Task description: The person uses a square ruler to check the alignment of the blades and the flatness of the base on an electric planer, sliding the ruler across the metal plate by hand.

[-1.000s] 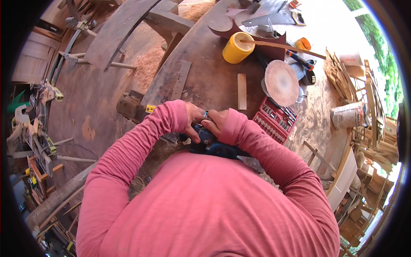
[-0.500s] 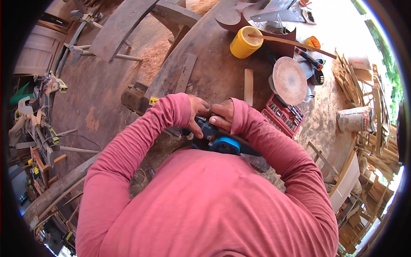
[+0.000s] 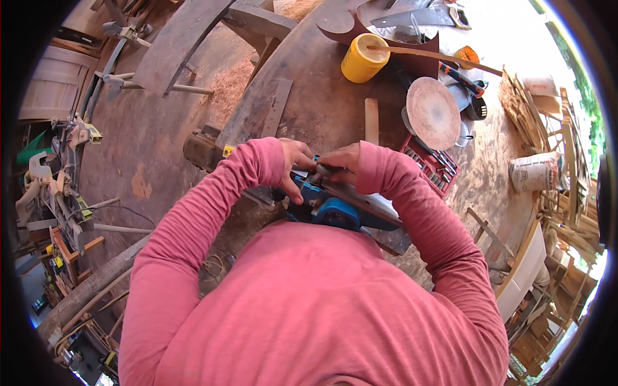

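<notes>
A blue electric planer point(image 3: 339, 213) lies close against my body, its long flat metal sole point(image 3: 364, 199) facing up and slanting off to the right. My left hand point(image 3: 295, 168) holds the planer's left part, thumb on the near side and fingers across the top. Beside it, my right hand point(image 3: 341, 163) is bent over the middle of the tool, fingertips close to the left fingers. Its fingers are pressed together; whatever small part they pinch is hidden.
Beyond my hands lie a flat wooden strip point(image 3: 371, 121) and a metal-grey strip point(image 3: 277, 108). A yellow tub point(image 3: 365, 59) with a stick across it, a round dusty disc point(image 3: 433, 114), a red socket set point(image 3: 444, 168) and a handsaw point(image 3: 421, 16) sit at the far right. Clamps point(image 3: 77, 135) crowd the left.
My right hand has shifted a little to the right and opened a gap from the left hand. More of the planer's metal sole shows. The left hand stays on the planer.
</notes>
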Demonstrator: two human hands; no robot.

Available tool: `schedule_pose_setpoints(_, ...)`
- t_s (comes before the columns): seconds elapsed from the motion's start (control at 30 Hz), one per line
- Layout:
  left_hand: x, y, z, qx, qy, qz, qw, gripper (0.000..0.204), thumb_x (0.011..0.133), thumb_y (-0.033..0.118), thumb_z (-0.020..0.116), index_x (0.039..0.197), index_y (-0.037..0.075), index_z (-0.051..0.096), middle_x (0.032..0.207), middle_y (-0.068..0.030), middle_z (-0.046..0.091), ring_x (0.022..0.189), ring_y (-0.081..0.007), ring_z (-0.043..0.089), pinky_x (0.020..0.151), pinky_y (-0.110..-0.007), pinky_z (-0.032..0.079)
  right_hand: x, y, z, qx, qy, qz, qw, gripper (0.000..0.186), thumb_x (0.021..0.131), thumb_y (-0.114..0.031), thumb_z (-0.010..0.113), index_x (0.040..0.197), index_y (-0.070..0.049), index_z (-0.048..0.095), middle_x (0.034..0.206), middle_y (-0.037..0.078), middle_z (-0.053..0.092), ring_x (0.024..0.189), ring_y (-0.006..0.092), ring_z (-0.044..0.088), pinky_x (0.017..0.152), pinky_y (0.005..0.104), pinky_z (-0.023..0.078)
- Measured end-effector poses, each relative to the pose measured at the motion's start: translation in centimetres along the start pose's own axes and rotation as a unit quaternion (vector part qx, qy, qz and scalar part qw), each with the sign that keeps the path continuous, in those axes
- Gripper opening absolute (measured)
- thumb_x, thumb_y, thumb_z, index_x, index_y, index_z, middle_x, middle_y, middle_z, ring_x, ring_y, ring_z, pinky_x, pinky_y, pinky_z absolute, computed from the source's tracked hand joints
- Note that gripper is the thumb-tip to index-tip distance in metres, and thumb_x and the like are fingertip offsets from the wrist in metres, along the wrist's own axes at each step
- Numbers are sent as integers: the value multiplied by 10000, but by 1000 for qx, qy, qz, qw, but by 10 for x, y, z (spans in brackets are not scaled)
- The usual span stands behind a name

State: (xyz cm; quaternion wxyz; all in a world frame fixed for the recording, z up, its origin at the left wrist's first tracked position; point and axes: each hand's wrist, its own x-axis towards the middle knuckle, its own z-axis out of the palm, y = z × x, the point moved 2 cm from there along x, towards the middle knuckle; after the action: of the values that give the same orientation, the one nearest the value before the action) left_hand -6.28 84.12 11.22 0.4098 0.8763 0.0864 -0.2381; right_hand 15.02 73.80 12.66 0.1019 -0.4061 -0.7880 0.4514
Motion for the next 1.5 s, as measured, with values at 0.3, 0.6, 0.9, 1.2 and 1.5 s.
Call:
schedule_pose_setpoints(0.3,2,-3,1,-16,-4,12,1000,960,669,596,948,1384,7,698,1510,-226,589,1366,-396,598,1155,-446,503,1,-9,-6,-3,-29,61,998,370,940,-186,750,1291,-85,689,1092,221,756,1045,443,715,896,485,561)
schedule_pose_setpoints(0.6,6,-6,4,-22,36,56,998,820,675,519,976,1350,108,752,1424,-211,653,1302,-404,631,1100,-466,529,21,-37,-25,-45,-110,202,972,437,976,-372,722,1224,-14,746,1030,229,779,976,400,750,875,463,570)
schedule_pose_setpoints(0.9,4,-1,0,-41,-15,35,998,776,680,489,983,1302,80,766,1399,-216,666,1321,-401,618,1119,-460,514,22,-50,-21,111,-65,321,938,512,1007,-475,690,1027,28,784,862,169,788,802,282,772,765,418,588)
schedule_pose_setpoints(1.2,5,0,-3,-50,1,48,998,785,680,500,978,1303,73,764,1414,-219,659,1323,-399,619,1120,-452,516,22,-41,-23,-68,-123,226,964,510,1022,-497,650,1179,-23,750,1059,254,764,1036,443,730,914,505,559)
schedule_pose_setpoints(1.5,5,2,-5,-13,-34,27,999,780,674,550,958,1254,58,786,1426,-226,653,1327,-399,616,1128,-452,511,20,-57,-11,22,-46,281,958,487,1033,-463,637,1141,2,734,1079,272,759,1053,471,715,919,508,562)
